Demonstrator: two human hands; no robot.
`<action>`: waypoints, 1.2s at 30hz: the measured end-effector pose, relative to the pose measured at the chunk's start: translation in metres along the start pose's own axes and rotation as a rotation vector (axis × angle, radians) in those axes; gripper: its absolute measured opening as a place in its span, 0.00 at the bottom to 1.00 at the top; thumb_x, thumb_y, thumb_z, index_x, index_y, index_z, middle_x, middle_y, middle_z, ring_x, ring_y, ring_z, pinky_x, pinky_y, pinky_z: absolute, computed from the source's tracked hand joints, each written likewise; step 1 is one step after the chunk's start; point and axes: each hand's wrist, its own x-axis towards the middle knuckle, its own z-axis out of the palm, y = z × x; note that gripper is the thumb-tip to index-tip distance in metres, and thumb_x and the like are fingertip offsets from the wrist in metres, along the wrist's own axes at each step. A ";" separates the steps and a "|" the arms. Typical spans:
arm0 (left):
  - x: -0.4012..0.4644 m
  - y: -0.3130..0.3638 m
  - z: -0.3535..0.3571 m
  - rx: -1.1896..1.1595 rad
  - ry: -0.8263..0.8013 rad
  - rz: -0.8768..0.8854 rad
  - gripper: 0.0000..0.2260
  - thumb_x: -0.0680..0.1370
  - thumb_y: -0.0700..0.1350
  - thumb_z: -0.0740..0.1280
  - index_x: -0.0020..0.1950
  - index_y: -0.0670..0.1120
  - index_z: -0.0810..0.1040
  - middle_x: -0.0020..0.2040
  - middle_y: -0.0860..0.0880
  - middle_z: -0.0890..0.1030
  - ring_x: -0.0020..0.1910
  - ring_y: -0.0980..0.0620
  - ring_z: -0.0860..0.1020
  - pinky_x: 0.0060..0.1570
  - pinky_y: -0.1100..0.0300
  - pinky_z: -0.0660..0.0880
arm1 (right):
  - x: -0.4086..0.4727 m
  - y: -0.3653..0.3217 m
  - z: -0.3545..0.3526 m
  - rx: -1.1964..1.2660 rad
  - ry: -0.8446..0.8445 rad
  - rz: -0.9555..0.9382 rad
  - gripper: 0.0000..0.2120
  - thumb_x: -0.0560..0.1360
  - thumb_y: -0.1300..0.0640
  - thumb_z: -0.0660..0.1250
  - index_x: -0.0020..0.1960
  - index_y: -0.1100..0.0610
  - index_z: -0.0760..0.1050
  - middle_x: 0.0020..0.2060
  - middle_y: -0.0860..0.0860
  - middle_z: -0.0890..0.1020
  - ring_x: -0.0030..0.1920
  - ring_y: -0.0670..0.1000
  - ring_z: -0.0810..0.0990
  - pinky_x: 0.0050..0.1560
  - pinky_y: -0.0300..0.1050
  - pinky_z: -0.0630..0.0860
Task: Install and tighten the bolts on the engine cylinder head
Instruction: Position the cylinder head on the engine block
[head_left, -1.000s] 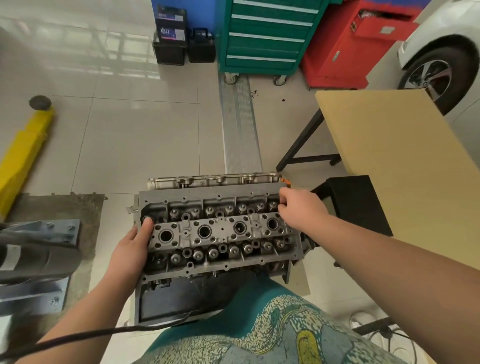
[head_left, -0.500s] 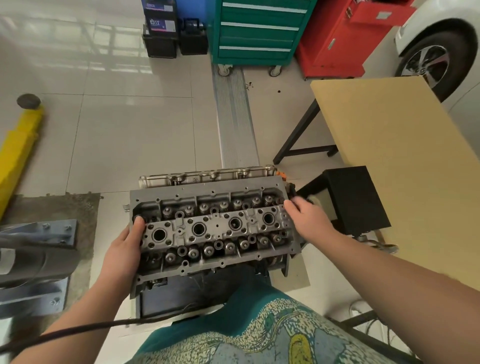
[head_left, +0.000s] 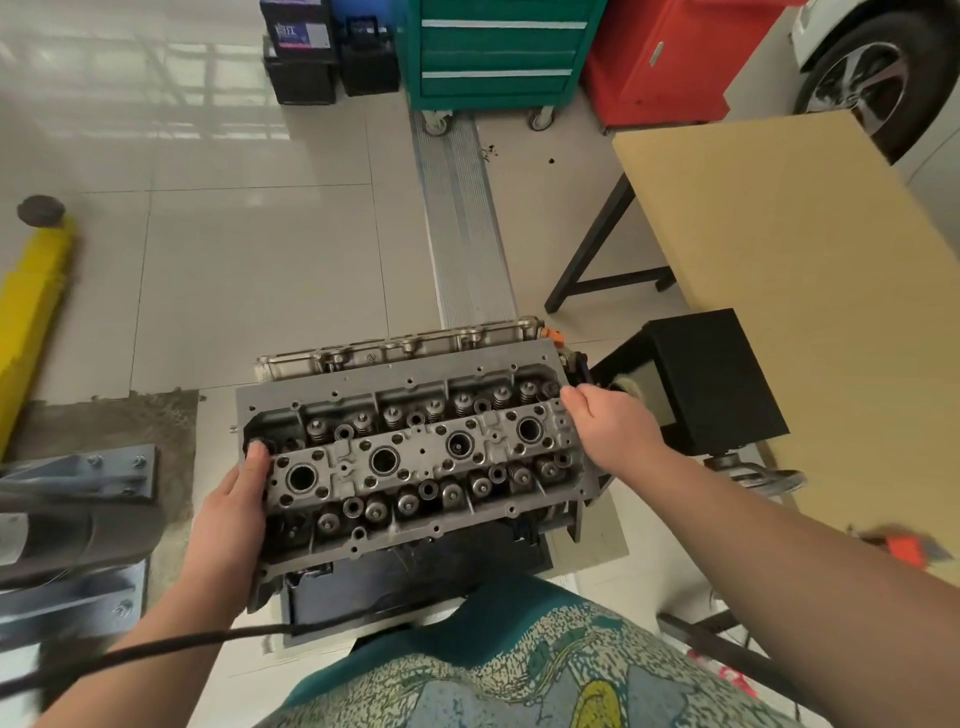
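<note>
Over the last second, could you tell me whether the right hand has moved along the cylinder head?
Yes. The right hand has slid from the far right corner of the cylinder head towards the person, down its right end, nearer the rightmost spark plug well.

The grey cast-metal cylinder head (head_left: 415, 452) looks matt and slightly grainy, with duller, darker steel valve springs set in its recesses. It stands over pale glossy floor tiles (head_left: 249, 270) that mirror the window light, beside a rough patch of bare grey concrete (head_left: 104, 421) and a ribbed silvery metal floor strip (head_left: 462, 223). The tan table top (head_left: 800, 270) looks like smooth matt board, and the green metal tool cabinet (head_left: 493, 52) has a painted sheen.
</note>
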 end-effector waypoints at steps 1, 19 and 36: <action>0.000 0.000 0.000 0.002 0.005 0.000 0.33 0.74 0.78 0.57 0.56 0.52 0.82 0.49 0.47 0.87 0.47 0.39 0.86 0.50 0.40 0.83 | -0.002 0.000 0.000 0.004 0.003 0.011 0.26 0.83 0.33 0.42 0.43 0.45 0.71 0.36 0.44 0.79 0.38 0.44 0.77 0.37 0.46 0.68; 0.001 -0.004 -0.001 -0.075 -0.077 -0.025 0.30 0.77 0.76 0.59 0.63 0.56 0.80 0.49 0.51 0.88 0.47 0.44 0.88 0.47 0.47 0.84 | 0.012 -0.076 -0.069 -0.594 -0.170 -0.265 0.05 0.83 0.46 0.63 0.53 0.46 0.73 0.43 0.47 0.77 0.42 0.50 0.77 0.43 0.51 0.81; 0.018 -0.007 -0.011 -0.186 -0.177 0.083 0.34 0.69 0.79 0.64 0.69 0.63 0.78 0.60 0.52 0.86 0.60 0.46 0.84 0.64 0.39 0.79 | 0.004 -0.083 -0.046 -0.597 -0.102 -0.146 0.07 0.83 0.59 0.64 0.59 0.53 0.68 0.44 0.53 0.74 0.41 0.56 0.78 0.43 0.56 0.83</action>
